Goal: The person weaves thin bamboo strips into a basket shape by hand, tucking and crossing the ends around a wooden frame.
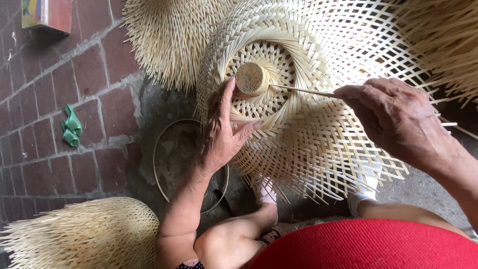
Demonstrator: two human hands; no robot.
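Woven basket (308, 124) sits centre, propped over the person's knees. Round block (250, 78) set in its middle opening. Left hand (221, 132) flat on the weave just below-left of the block. Right hand (393, 117) to the right, pinching a thin strip (303, 90) that reaches to the block. Hoop (162, 149) on the floor under the left wrist. Second woven piece (169, 40) behind, a third (84, 231) near-left. Mesh scrap (71, 127) far left on bricks.

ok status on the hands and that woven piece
Left hand flat on pale woven bamboo cone, beside round wooden plug. Right hand pinching thin bamboo stick. Nothing in the way.
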